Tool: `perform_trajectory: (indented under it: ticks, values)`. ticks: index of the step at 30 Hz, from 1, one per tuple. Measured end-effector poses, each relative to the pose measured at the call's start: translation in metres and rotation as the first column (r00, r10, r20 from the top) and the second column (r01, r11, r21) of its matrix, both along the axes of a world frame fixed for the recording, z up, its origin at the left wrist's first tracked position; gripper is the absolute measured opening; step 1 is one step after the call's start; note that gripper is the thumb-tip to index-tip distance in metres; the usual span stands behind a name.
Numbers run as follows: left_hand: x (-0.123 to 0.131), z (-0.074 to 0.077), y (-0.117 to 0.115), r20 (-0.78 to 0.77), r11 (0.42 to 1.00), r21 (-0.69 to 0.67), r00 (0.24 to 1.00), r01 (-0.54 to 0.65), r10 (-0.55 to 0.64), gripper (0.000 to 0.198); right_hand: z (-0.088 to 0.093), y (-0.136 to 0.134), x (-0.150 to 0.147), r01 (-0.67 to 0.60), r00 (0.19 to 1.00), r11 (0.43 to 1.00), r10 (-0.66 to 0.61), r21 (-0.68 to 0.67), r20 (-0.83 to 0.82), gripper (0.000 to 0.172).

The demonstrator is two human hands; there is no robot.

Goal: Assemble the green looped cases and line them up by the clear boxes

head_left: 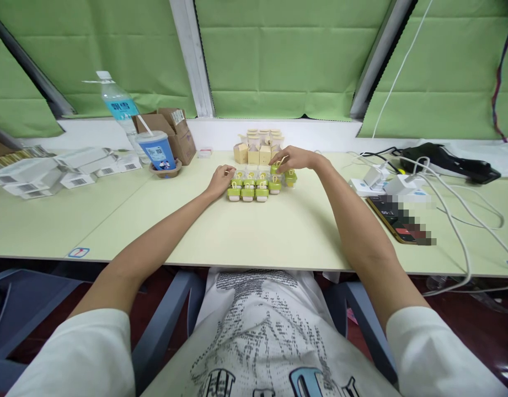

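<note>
Several small green-and-white boxes point(254, 186) stand in rows at the middle of the pale table point(278, 231). My left hand point(220, 179) rests curled on the table, touching the left end of the rows; I cannot make out anything in it. My right hand point(293, 160) hovers over the right end of the rows, fingers pinched on a small green box point(276, 167). Behind the rows stands a cluster of small cream-coloured boxes point(257, 148).
A blue paper cup point(158, 150) with a straw, a water bottle point(120, 107) and a brown carton point(175, 132) stand at the back left. Flat white boxes point(51, 173) are stacked at far left. At right lie a phone point(396, 218), chargers point(386, 179) and white cables point(456, 220).
</note>
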State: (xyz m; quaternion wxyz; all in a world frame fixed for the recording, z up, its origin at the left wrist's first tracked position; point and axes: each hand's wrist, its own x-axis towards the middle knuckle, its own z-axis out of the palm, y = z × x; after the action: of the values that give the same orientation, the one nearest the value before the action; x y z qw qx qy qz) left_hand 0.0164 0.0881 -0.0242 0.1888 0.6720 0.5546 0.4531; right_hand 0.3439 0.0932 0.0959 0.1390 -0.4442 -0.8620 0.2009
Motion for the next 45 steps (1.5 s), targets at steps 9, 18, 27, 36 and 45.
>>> perform_trajectory:
  ticks: [9, 18, 27, 36, 45]
  values:
    - [0.0, 0.001, -0.001, 0.003, 1.0, 0.007, 1.0, 0.0, 0.0, 0.018, -0.011, 0.009, -0.003, 0.047, 0.998, 0.98, -0.055, 0.192, 0.032, 0.047]
    - [0.0, 0.001, -0.001, -0.008, 1.0, 0.004, 1.0, 0.002, -0.002, 0.021, -0.019, 0.015, 0.001, 0.031, 0.993, 0.984, -0.049, 0.173, 0.103, 0.046]
    - [-0.001, -0.001, 0.001, -0.009, 1.0, 0.007, 1.0, 0.006, -0.005, 0.02, -0.018, 0.013, 0.0, 0.019, 0.998, 0.986, -0.029, 0.163, 0.059, 0.048]
    - [-0.001, 0.001, 0.0, -0.011, 1.0, 0.01, 1.0, 0.008, -0.008, 0.02, -0.019, 0.016, 0.001, 0.03, 0.995, 0.985, -0.046, 0.171, 0.088, 0.048]
    - [0.0, -0.001, 0.002, 0.003, 1.0, 0.013, 1.0, 0.005, -0.005, 0.02, -0.023, 0.021, 0.0, 0.003, 0.991, 0.985, -0.026, 0.17, 0.135, 0.051]
